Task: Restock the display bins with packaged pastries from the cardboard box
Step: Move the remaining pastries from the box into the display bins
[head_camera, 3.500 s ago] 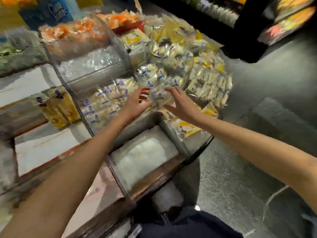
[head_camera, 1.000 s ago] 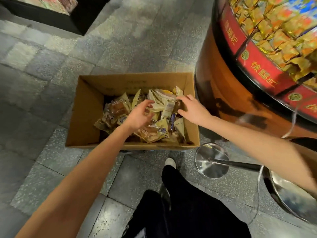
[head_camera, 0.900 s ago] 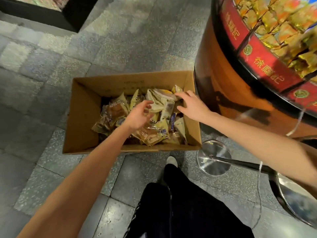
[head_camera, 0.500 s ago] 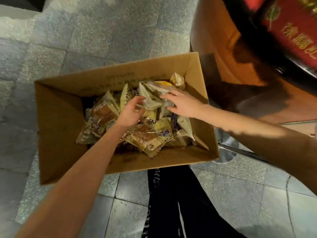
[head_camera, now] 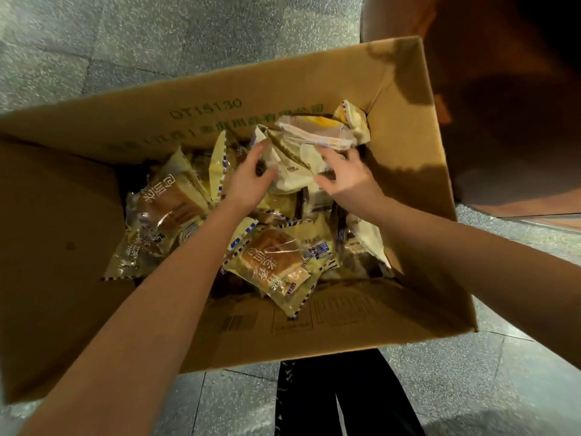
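Observation:
An open cardboard box (head_camera: 405,146) stands on the floor below me, holding several packaged pastries in yellow-and-clear wrappers. One bread packet (head_camera: 270,265) lies at the front and another (head_camera: 169,199) at the left. Both my hands are inside the box at its far right. My left hand (head_camera: 248,180) pinches the left edge of a pale packet (head_camera: 295,165) between thumb and fingers. My right hand (head_camera: 345,177) lies with spread fingers against the same packet's right side, under another pale packet (head_camera: 314,133). The display bins are out of view.
The brown rounded base of the display stand (head_camera: 503,105) rises right beside the box's right wall. Grey stone floor tiles (head_camera: 157,42) surround the box. My legs in black trousers (head_camera: 339,398) stand just behind its near wall.
I have turned from the display bins to the box on the floor and leaned in close. Both hands have gone deeper into the box and closed in on the pale packet.

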The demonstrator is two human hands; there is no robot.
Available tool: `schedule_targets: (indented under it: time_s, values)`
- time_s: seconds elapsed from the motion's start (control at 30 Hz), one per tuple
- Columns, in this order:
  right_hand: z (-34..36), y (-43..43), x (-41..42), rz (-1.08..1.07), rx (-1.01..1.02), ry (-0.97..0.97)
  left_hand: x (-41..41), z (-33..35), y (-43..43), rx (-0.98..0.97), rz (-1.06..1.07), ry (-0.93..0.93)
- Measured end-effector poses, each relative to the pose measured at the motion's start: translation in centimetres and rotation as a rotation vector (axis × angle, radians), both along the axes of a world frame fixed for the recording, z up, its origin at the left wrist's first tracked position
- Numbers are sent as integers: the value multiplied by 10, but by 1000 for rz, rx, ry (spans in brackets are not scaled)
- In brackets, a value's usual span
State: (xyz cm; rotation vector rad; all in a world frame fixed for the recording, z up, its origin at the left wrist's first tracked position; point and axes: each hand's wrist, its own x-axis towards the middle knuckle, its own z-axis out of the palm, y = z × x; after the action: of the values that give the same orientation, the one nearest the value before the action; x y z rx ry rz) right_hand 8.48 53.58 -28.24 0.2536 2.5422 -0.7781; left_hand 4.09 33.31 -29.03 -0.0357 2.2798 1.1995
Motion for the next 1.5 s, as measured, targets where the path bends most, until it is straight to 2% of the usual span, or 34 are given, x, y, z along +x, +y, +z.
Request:
schedule_targets:
  time_s: [0.2, 0.43, 0.57, 0.67, 0.83, 1.0, 1.1, 1.27, 1.5]
  values:
    - [-10, 2, -14, -56, -45, -28, -13, -19, 19, 113, 64, -81]
    - [-20, -5, -13, -130, -264, -35, 5, -23, 14, 236, 147, -56]
    - [-15, -10, -18, -231, -251, -42, 15, -13, 2, 252, 193, -9]
    - [-4, -14, -12, -194, -264, -25, 17, -6, -12, 283, 245, -23]
    - [20, -15, 0, -148, -392, 118, 24, -1, -32, 343, 316, -89]
    - [37, -20, 3, -55, -499, 92, 29, 13, -34, 400, 309, -169]
    - [49, -25, 5, 12, -496, 112, 30, 24, -29, 427, 228, -251]
    - [79, -20, 1, 51, -526, 56, 35, 43, -28, 562, 269, -368]
    - [135, -18, 3, 150, -482, 124, 42, 99, -20, 685, 184, -335]
